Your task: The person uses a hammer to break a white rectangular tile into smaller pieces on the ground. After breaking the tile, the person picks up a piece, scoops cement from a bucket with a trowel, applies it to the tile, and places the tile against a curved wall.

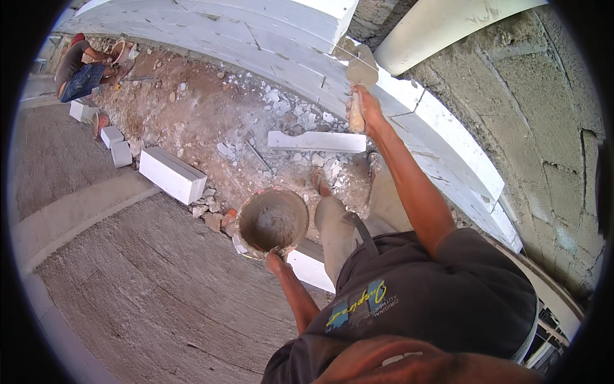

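My right hand (366, 105) is closed round the pale handle of a pointing trowel (362, 67). The mortar-coated blade points away from me, over a gap in the top of the white block wall (441, 125), beside a thick pale pipe (441, 29). Low on the left, my left hand (275, 261) grips the near rim of a round, mortar-caked bucket (297, 201). Wet grey mortar (276, 221) lies in the bottom of the bucket, which is tilted so its inside shows. The left fingers are partly hidden by the rim.
A long white block piece (316, 141) lies among rubble near my feet, with a thin metal bar (259, 157) beside it. White blocks (171, 174) stand at the left along a rough grey wall (141, 275). Another person (83, 67) crouches at the far left.
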`<state>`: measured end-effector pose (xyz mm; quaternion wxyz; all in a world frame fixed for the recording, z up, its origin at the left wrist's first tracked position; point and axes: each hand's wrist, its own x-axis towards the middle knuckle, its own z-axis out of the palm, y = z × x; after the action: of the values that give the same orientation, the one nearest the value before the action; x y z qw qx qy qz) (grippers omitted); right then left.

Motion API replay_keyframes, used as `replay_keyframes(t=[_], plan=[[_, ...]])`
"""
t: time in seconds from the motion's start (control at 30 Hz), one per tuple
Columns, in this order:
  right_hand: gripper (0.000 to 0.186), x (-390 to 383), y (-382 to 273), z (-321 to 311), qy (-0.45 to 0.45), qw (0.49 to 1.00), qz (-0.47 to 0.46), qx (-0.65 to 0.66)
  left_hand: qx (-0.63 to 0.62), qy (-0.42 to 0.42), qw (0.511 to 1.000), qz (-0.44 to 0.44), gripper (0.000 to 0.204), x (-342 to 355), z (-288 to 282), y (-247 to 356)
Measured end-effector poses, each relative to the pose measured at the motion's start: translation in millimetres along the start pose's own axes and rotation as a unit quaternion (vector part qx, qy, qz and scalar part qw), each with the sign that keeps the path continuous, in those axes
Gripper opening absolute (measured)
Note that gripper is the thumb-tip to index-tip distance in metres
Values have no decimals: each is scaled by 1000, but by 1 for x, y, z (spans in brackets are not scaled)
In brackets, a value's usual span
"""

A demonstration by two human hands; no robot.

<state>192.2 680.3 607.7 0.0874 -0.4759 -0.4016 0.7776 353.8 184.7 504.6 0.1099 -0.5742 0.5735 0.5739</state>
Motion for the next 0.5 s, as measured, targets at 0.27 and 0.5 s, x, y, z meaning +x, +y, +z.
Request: replay_keyframes(t=[0.27,0.5], plan=[[24,26,-7,49,-55,995,-25,80,7,9,1000,4,24,21,-29,17],[22,7,-13,27,-209,952,-62,214,-40,-55,997,-42,11,39,-7,34]])
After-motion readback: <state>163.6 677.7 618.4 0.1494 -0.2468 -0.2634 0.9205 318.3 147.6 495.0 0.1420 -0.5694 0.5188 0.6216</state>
